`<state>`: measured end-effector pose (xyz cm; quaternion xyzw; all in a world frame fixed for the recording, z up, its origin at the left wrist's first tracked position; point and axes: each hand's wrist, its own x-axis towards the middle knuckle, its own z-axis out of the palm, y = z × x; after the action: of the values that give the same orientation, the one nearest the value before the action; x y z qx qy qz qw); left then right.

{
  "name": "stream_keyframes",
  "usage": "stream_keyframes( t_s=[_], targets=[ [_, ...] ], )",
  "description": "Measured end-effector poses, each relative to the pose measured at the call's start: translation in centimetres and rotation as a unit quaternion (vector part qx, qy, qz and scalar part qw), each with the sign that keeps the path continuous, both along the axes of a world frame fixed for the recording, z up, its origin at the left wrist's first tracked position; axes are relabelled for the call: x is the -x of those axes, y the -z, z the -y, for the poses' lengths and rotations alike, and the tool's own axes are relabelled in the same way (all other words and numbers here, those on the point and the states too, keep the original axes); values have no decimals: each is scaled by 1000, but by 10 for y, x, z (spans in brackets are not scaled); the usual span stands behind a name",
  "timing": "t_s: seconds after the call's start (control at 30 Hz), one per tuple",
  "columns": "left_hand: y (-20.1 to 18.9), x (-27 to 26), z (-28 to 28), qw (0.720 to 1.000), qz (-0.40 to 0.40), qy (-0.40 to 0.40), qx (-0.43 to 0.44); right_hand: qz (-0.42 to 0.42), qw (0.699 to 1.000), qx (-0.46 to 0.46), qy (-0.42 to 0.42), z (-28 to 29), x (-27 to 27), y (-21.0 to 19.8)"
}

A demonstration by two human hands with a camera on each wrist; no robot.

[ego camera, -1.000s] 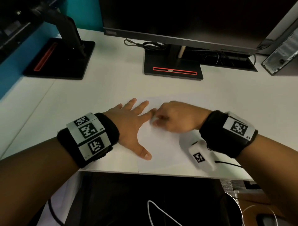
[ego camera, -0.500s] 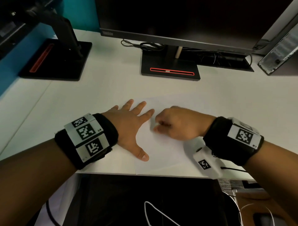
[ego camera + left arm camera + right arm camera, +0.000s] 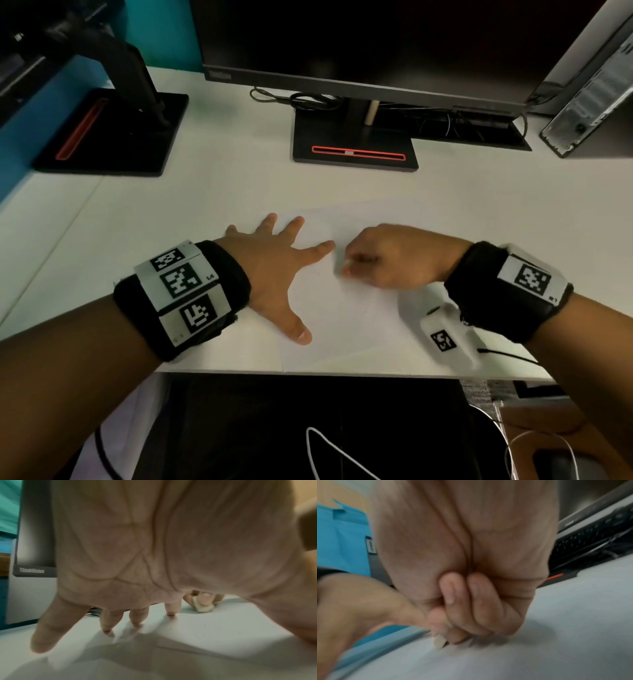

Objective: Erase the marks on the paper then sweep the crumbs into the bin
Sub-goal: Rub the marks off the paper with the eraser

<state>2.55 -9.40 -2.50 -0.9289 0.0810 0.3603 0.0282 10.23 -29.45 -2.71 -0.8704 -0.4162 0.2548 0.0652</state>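
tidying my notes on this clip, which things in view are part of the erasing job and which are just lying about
Part of the job:
- paper, flat on the desk
- eraser, pinched in the right hand, tip on the paper
- left hand, spread flat, pressing on the paper
- the bin is not in view

Just lying about:
- monitor on its stand
- second stand
- cables

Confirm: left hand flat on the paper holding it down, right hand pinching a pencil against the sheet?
Not a pencil. The right hand pinches a small white eraser against the paper, clearest in the left wrist view. The left hand does lie flat on the paper.
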Motion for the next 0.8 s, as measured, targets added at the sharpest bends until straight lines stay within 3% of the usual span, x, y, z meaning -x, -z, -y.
stream_keyframes(
  t_s=[0.1,0.23,0.37,0.5,0.57,0.67,0.8],
  targets=[
    [-1,0,1,1000,-5,-3,-4,40,999,-13,15,0,-4,1],
    [-2,-1,2,1000,-4,0,-9,-29,999,3,-26,-1,11,1],
    [-3,0,2,1000,-5,-5,-5,15,999,-3,40,11,-12,-2],
    [-2,0,2,1000,-5,-4,-6,-2,1000,-4,3,11,-1,3],
    [-2,0,2,1000,-4,-2,-6,-28,999,1,24,17,-6,0],
    [-2,1,2,1000,-2,-6,-2,3,998,11,60,20,-17,-3],
    [1,-1,1,1000,-1,-7,0,-20,1000,0,21,17,-2,2]
  ],
)
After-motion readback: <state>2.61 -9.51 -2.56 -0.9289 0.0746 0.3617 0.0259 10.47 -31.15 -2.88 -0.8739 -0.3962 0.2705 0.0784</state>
